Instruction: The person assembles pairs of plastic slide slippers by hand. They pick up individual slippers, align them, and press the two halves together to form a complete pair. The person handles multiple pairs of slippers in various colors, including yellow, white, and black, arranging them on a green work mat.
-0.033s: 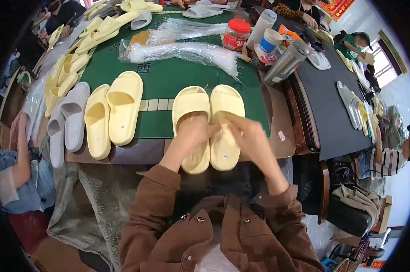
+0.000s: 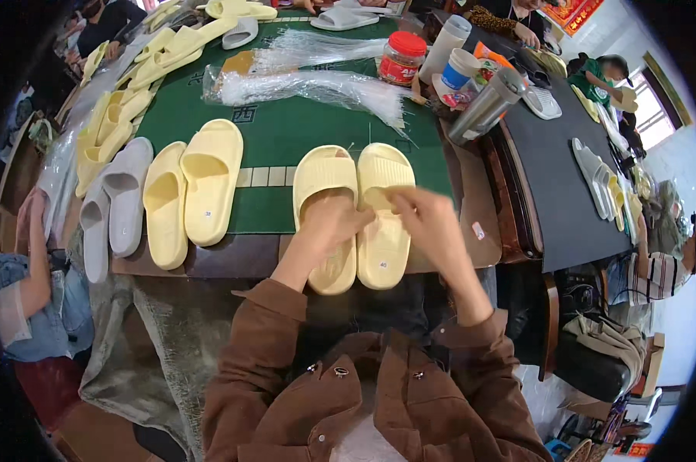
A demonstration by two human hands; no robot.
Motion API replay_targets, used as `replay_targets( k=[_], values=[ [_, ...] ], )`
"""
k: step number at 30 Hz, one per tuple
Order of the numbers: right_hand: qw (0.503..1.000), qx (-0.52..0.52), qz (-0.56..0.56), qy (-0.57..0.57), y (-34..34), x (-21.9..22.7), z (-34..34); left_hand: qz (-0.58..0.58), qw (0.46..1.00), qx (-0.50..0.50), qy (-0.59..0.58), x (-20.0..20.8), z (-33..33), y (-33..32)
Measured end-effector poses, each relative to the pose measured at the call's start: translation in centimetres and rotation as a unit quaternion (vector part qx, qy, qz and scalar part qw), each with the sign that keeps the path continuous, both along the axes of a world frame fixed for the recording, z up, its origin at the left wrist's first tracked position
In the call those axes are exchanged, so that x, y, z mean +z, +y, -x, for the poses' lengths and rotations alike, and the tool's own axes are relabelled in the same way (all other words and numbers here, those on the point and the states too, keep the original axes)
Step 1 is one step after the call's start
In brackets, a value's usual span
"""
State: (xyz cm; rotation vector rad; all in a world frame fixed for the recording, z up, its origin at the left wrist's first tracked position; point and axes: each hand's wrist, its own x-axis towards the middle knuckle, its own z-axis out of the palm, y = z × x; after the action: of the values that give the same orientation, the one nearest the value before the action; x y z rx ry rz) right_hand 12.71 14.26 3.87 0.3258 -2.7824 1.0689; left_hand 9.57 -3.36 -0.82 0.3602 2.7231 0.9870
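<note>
Two pale yellow slide slippers stand side by side at the table's near edge, toes pointing away. My left hand [image 2: 328, 223] reaches into the left slipper [image 2: 317, 181], its fingers under the strap and a fingertip showing at the toe opening. Its thumb stretches across to the right slipper [image 2: 385, 239]. Above that slipper's footbed, by the rear edge of the strap, is my right hand [image 2: 428, 219] with its fingers curled together, slightly blurred. Whatever they pinch is too small to make out. Thin strands stick up at the toes of both slippers.
To the left stand another yellow pair [image 2: 209, 192] and a grey pair [image 2: 125, 192]. Bundles of thin white plastic strips [image 2: 309, 88] lie beyond, near a red-lidded jar [image 2: 402, 58] and a steel flask [image 2: 486, 104]. More slippers [image 2: 109, 131] line the left edge. Other people sit around.
My right hand has drawn a little to the right, away from the middle of the right slipper. My left hand stays in the left slipper.
</note>
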Motion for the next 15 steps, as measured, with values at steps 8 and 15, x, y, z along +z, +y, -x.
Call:
replay_targets(
  k=[8, 15],
  values=[
    [0.994, -0.083, 0.064, 0.016, 1.0, -5.6, 16.8, 0.0, 1.0, 0.019, 0.025, -1.4, 0.6, 0.7],
    [0.974, 0.061, 0.196, -0.097, -2.4, -4.8, 16.8, -0.002, 1.0, 0.007, -0.009, -0.9, 0.5, 0.1]
  ],
)
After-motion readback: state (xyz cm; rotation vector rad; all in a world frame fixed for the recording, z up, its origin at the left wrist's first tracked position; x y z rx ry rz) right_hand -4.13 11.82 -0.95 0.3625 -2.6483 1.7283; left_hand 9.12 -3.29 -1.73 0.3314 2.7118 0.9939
